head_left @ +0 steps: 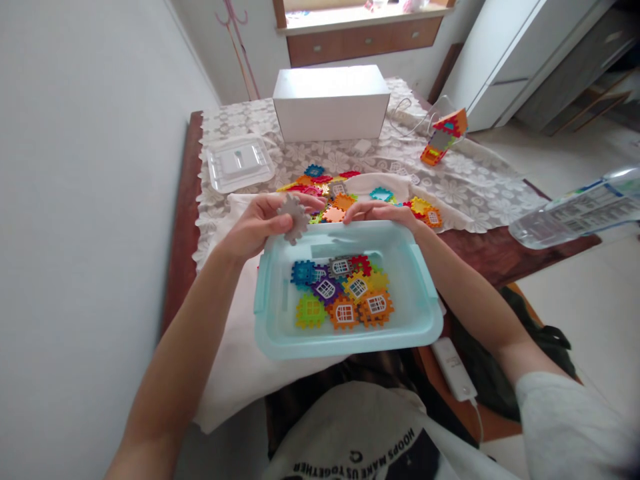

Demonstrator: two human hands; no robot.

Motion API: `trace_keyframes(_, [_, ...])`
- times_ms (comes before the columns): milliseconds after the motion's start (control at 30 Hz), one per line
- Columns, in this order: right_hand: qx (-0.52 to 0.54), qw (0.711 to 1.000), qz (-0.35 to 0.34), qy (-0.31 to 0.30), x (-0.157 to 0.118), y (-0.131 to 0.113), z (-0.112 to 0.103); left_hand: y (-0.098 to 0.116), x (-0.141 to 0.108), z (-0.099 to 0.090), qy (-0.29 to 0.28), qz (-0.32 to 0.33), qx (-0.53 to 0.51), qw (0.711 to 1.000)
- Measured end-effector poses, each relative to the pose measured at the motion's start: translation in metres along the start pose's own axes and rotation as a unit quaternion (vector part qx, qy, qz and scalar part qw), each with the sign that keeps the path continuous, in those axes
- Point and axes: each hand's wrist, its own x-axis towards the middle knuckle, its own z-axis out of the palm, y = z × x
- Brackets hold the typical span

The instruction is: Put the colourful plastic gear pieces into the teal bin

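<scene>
My left hand (pixel 261 223) pinches a grey toothed piece (pixel 295 219) above the back left corner of a light blue bin (pixel 425 320). Beyond the bin's back rim, my right hand (pixel 383 215) reaches with its fingers over a pile of colourful toothed pieces (pixel 334 213); whether it grips any piece is hidden. Inside the bin lie several pieces, some with white window inserts, among them a green one (pixel 311 311), a purple one (pixel 326 289) and an orange one (pixel 345 313).
A white box (pixel 333 119) stands at the back of the table, with a clear plastic lid (pixel 240 163) to its left. An assembled colourful structure (pixel 443 138) is at the back right. A plastic bottle (pixel 575 208) is at the right, and a white power strip (pixel 454 368) lies below the bin's right side.
</scene>
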Motion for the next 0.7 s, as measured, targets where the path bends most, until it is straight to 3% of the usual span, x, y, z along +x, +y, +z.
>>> trace_keyframes(100, [-0.021, 0.998, 0.014, 0.054, 0.005, 0.005, 0.001, 0.030, 0.000, 0.004, -0.151, -0.014, -0.003, 0.989])
trace_keyframes(167, [-0.073, 0.992, -0.009, 0.105, 0.009, 0.008, -0.007, 0.036, 0.001, 0.009, -0.169, -0.014, 0.012, 0.985])
trace_keyframes(233, [-0.168, 0.966, -0.066, 0.184, 0.013, 0.013, -0.019, 0.034, 0.002, 0.013, -0.142, -0.015, 0.000, 0.990])
trace_keyframes(333, [-0.392, 0.867, -0.112, 0.287, 0.016, 0.022, -0.035, 0.022, 0.003, 0.015, -0.129, -0.044, -0.049, 0.990])
trace_keyframes(400, [-0.533, 0.789, -0.082, 0.295, 0.016, 0.029, -0.041, 0.010, 0.004, 0.014, -0.127, -0.063, -0.076, 0.987])
trace_keyframes(467, [-0.617, 0.738, -0.031, 0.273, 0.015, 0.034, -0.045, -0.006, 0.006, 0.011, -0.075, -0.063, -0.086, 0.992])
trace_keyframes(500, [-0.637, 0.726, -0.011, 0.260, 0.015, 0.036, -0.047, -0.017, 0.007, 0.010, -0.028, -0.055, -0.083, 0.995])
trace_keyframes(633, [-0.647, 0.729, 0.001, 0.224, 0.014, 0.039, -0.055, -0.072, 0.007, 0.008, 0.142, -0.036, 0.019, 0.989])
trace_keyframes(700, [-0.642, 0.733, -0.006, 0.225, 0.014, 0.039, -0.057, -0.098, 0.005, 0.009, 0.145, -0.032, 0.112, 0.983])
